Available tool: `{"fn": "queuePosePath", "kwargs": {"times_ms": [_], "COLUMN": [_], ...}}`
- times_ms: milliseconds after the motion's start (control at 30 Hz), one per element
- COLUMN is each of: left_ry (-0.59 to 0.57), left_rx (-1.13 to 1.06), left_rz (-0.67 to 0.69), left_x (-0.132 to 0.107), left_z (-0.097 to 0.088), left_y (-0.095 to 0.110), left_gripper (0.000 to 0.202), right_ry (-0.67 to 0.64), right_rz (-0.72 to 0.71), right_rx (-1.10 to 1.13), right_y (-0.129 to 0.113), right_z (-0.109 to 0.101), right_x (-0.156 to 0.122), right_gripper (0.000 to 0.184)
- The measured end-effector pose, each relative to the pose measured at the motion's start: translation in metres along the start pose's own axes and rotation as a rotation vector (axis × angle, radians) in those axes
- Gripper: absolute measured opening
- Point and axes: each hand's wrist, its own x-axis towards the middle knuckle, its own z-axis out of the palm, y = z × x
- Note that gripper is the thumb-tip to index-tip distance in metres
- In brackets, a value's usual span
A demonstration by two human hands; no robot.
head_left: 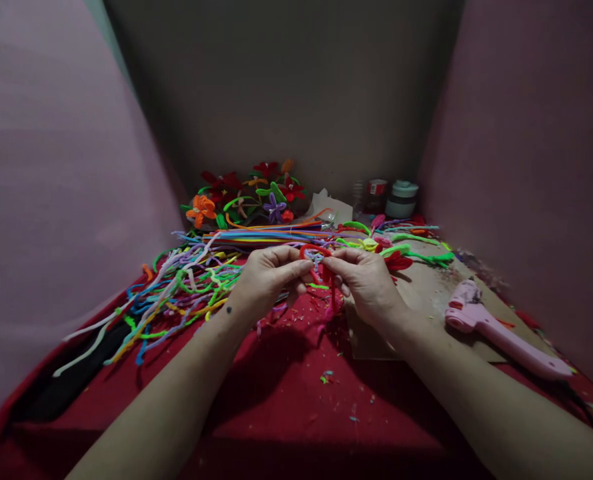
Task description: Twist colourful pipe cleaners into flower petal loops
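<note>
Between my two hands a red pipe cleaner (314, 247) is bent into a loop, its loose end hanging down. My left hand (271, 277) pinches the loop's left side between thumb and forefinger. On the other side, my right hand (369, 280) pinches it the same way, near where the end drops. Both hands are held above the red cloth. To the left lies a tangled heap of many-coloured pipe cleaners (186, 283). A straight bundle of pipe cleaners (271, 235) lies just behind the hands.
Pipe-cleaner flowers (275, 208) stand at the back. A pink glue gun (501, 337) rests at right, partly on a brown board (429, 287). Behind are a lidded jar (402, 199) and a crumpled paper (329, 207). Scraps dot the red cloth (286, 400). Pink sheets (531, 167) flank both sides.
</note>
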Motion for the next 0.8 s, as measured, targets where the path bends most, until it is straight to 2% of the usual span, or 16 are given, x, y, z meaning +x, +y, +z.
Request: {"fn": "queuePosePath", "kwargs": {"times_ms": [167, 300, 500, 633, 733, 800], "left_ry": [0.059, 0.070, 0.075, 0.005, -0.041, -0.068], "left_rx": [0.065, 0.170, 0.503, 0.674, 0.679, 0.558], "left_rz": [0.100, 0.168, 0.362, 0.466, 0.456, 0.354], "left_x": [-0.005, -0.005, -0.004, -0.004, -0.003, -0.001], "left_z": [0.011, 0.013, 0.011, 0.013, 0.015, 0.014], "left_y": [0.000, -0.008, -0.018, -0.018, -0.017, -0.017], "left_gripper": [0.017, 0.015, 0.013, 0.015, 0.018, 0.016], "right_ry": [-0.014, -0.028, -0.029, -0.019, -0.006, 0.009], "right_rz": [-0.015, -0.005, 0.003, 0.040, 0.102, 0.141], "right_rx": [-0.125, -0.138, -0.147, -0.127, -0.039, 0.016], "right_y": [0.002, 0.003, 0.004, 0.003, 0.003, 0.002], "right_z": [0.001, 0.001, 0.001, 0.002, 0.003, 0.004], "right_x": [-0.002, -0.003, -0.003, -0.005, -0.006, -0.006], "right_gripper": [0.015, 0.015, 0.014, 0.011, 0.009, 0.010]}}
